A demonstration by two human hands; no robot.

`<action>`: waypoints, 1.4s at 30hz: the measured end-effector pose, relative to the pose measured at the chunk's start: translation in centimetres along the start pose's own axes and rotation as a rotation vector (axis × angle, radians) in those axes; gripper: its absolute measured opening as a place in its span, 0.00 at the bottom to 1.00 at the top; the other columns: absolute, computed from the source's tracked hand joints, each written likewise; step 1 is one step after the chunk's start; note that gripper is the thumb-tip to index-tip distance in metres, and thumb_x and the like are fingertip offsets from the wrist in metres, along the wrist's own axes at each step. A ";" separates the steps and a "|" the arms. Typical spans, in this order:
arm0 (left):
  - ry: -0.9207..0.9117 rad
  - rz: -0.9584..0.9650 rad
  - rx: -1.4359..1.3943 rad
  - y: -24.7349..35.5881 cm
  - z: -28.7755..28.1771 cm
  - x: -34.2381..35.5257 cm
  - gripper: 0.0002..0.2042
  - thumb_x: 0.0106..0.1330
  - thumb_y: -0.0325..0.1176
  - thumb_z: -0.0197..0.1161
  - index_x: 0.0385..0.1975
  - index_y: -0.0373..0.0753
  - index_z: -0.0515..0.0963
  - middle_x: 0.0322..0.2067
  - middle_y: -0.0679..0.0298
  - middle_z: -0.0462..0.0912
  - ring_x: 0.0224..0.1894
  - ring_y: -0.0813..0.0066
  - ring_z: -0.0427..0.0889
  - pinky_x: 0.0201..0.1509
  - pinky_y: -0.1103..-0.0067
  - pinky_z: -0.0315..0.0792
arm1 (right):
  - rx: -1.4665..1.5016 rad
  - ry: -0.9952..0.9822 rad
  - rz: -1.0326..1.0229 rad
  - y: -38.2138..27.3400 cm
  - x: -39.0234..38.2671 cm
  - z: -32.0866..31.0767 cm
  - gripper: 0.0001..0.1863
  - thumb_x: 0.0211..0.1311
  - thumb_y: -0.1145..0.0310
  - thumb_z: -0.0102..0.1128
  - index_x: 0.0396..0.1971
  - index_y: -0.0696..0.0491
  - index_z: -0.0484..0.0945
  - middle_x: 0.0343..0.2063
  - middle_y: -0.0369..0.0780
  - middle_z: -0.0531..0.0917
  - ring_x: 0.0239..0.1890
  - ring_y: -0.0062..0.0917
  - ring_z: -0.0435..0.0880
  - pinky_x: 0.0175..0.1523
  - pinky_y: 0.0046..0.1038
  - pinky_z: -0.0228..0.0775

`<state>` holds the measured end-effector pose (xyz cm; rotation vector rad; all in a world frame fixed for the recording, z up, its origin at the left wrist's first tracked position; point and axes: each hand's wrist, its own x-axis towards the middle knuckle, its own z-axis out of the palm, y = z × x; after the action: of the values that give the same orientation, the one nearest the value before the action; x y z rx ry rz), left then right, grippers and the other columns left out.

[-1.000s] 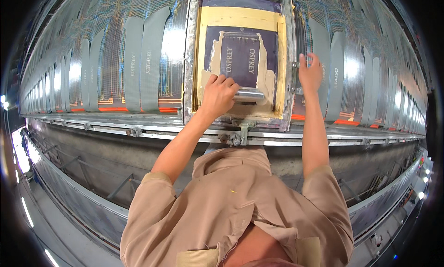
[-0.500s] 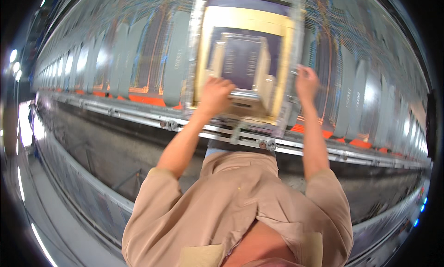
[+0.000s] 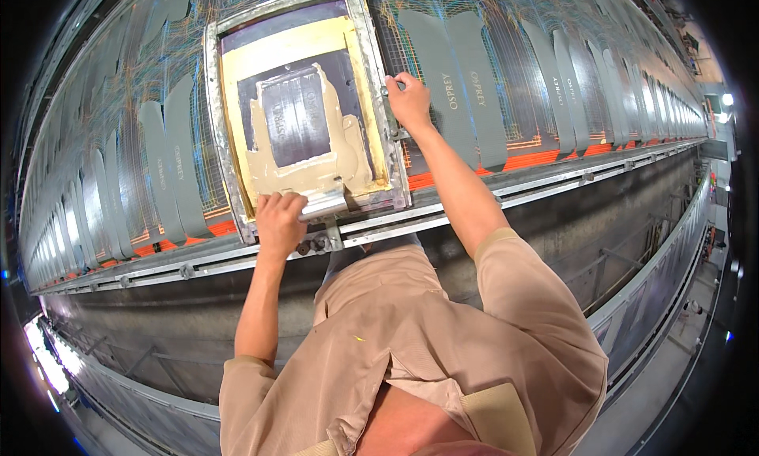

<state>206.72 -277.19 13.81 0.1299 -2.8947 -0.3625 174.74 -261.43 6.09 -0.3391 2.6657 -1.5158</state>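
Note:
A metal-framed printing screen lies on the long work surface, with yellow tape, a dark middle and beige paste around a printed patch. My left hand is closed on a metal squeegee at the screen's near end, where paste has collected. My right hand is at the frame's right side, fingers curled on a small fitting there, which is largely hidden by them.
Grey cut panels with pale lettering lie in rows either side over coloured grid lines, with orange strips along the near edge. A metal rail runs before me, above a trough; a second rail structure curves behind me.
The view has turned, putting the screen further left. My left hand and squeegee have moved to the screen's near end. My right hand's fingers have closed at the frame's side.

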 end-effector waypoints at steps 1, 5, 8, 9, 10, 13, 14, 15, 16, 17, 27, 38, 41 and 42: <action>0.021 0.006 -0.016 0.2 0.4 -0.3 0.18 0.39 0.22 0.68 0.34 0.45 0.82 0.36 0.69 0.85 0.37 0.66 0.80 0.46 0.68 0.67 | -0.043 -0.053 0.071 0.5 0.3 0.1 0.13 0.65 0.58 0.64 0.31 0.53 0.84 0.18 0.48 0.82 0.23 0.45 0.83 0.33 0.43 0.72; 0.026 0.002 -0.017 -0.8 1.1 -0.1 0.22 0.37 0.21 0.68 0.38 0.44 0.82 0.39 0.68 0.86 0.38 0.65 0.80 0.47 0.67 0.68 | -0.178 -0.122 0.122 1.4 0.8 0.4 0.17 0.67 0.53 0.60 0.39 0.51 0.86 0.36 0.52 0.87 0.43 0.52 0.86 0.47 0.44 0.77; 0.033 0.012 0.006 -3.0 1.3 2.5 0.22 0.37 0.23 0.68 0.38 0.45 0.82 0.38 0.68 0.86 0.38 0.66 0.80 0.47 0.67 0.68 | -0.224 -0.153 0.042 0.5 0.8 -0.5 0.17 0.67 0.52 0.60 0.40 0.51 0.86 0.37 0.53 0.87 0.43 0.53 0.85 0.47 0.46 0.77; 0.043 0.012 -0.006 -4.0 1.5 3.9 0.21 0.39 0.23 0.67 0.39 0.45 0.83 0.38 0.69 0.86 0.38 0.66 0.80 0.47 0.68 0.68 | -0.264 -0.163 0.014 -0.1 1.0 -0.8 0.17 0.67 0.53 0.60 0.41 0.51 0.86 0.37 0.53 0.87 0.43 0.54 0.85 0.48 0.47 0.77; 0.084 0.014 -0.009 -5.2 1.8 5.7 0.20 0.39 0.23 0.67 0.38 0.45 0.83 0.38 0.69 0.86 0.38 0.67 0.80 0.47 0.68 0.68 | -0.372 -0.239 0.057 -0.8 1.3 -1.2 0.16 0.67 0.54 0.61 0.42 0.51 0.86 0.38 0.52 0.87 0.43 0.53 0.85 0.48 0.47 0.76; 0.089 0.050 0.063 -9.5 2.7 12.0 0.18 0.40 0.24 0.71 0.35 0.46 0.85 0.36 0.68 0.87 0.36 0.67 0.80 0.46 0.70 0.67 | -0.469 -0.255 -0.191 -3.7 2.8 -1.3 0.16 0.66 0.56 0.64 0.44 0.53 0.85 0.41 0.49 0.88 0.44 0.49 0.85 0.49 0.46 0.76; 0.066 0.050 0.042 -10.7 2.8 14.0 0.16 0.41 0.25 0.72 0.34 0.45 0.86 0.35 0.67 0.87 0.36 0.66 0.81 0.46 0.69 0.68 | -0.502 -0.250 -0.270 -4.9 3.4 -1.3 0.17 0.66 0.56 0.66 0.45 0.53 0.85 0.42 0.48 0.88 0.45 0.48 0.85 0.50 0.46 0.76; 0.040 0.050 0.018 -11.9 2.6 15.8 0.15 0.41 0.25 0.73 0.34 0.45 0.86 0.34 0.67 0.87 0.35 0.65 0.81 0.45 0.69 0.68 | -0.295 -0.271 -0.412 -6.4 4.3 -0.5 0.19 0.63 0.55 0.69 0.47 0.54 0.84 0.43 0.45 0.87 0.46 0.44 0.85 0.52 0.44 0.76; 0.034 0.055 -0.015 -12.6 2.3 17.3 0.14 0.42 0.26 0.74 0.33 0.44 0.86 0.33 0.66 0.87 0.35 0.64 0.81 0.45 0.69 0.68 | -0.147 -0.412 -0.405 -7.8 4.9 0.0 0.20 0.63 0.55 0.69 0.47 0.54 0.84 0.43 0.46 0.87 0.46 0.44 0.85 0.52 0.43 0.76; -0.023 0.020 -0.024 -13.1 1.8 18.4 0.13 0.43 0.27 0.74 0.33 0.44 0.86 0.32 0.66 0.86 0.35 0.63 0.82 0.44 0.68 0.68 | -0.027 -0.569 -0.332 -9.3 5.5 0.6 0.21 0.62 0.54 0.70 0.47 0.54 0.84 0.42 0.47 0.87 0.46 0.44 0.85 0.52 0.43 0.76; -0.277 -0.135 -0.062 -15.8 2.3 24.8 0.18 0.49 0.43 0.79 0.38 0.42 0.89 0.24 0.60 0.85 0.31 0.57 0.84 0.43 0.64 0.75 | -0.485 -0.837 -0.523 -13.9 8.8 9.3 0.12 0.49 0.67 0.71 0.34 0.53 0.84 0.31 0.48 0.88 0.39 0.47 0.87 0.45 0.45 0.80; -0.130 -0.049 -0.160 -7.0 1.9 8.8 0.12 0.42 0.27 0.75 0.29 0.44 0.85 0.27 0.64 0.84 0.34 0.61 0.83 0.42 0.65 0.67 | -0.400 -0.783 -0.698 -10.0 -7.7 3.5 0.11 0.40 0.73 0.72 0.25 0.53 0.78 0.25 0.44 0.83 0.32 0.43 0.85 0.40 0.43 0.73; -0.108 -0.069 -0.188 -5.1 1.5 5.4 0.12 0.41 0.27 0.75 0.28 0.44 0.85 0.27 0.65 0.83 0.34 0.62 0.83 0.42 0.66 0.66 | -0.344 -0.742 -0.712 -9.8 -10.9 2.2 0.11 0.39 0.75 0.72 0.25 0.52 0.78 0.25 0.44 0.84 0.32 0.44 0.84 0.40 0.44 0.73; -0.114 -0.060 -0.168 -5.3 1.5 5.5 0.12 0.41 0.28 0.75 0.28 0.44 0.85 0.27 0.65 0.84 0.34 0.62 0.83 0.42 0.66 0.66 | -0.331 -0.732 -0.723 -9.7 -10.7 2.2 0.11 0.40 0.74 0.72 0.25 0.53 0.78 0.25 0.45 0.84 0.32 0.44 0.84 0.40 0.44 0.73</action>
<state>201.32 -282.63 12.23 0.1737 -2.9606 -0.6415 187.10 -265.73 12.63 -1.6395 2.2268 -0.7413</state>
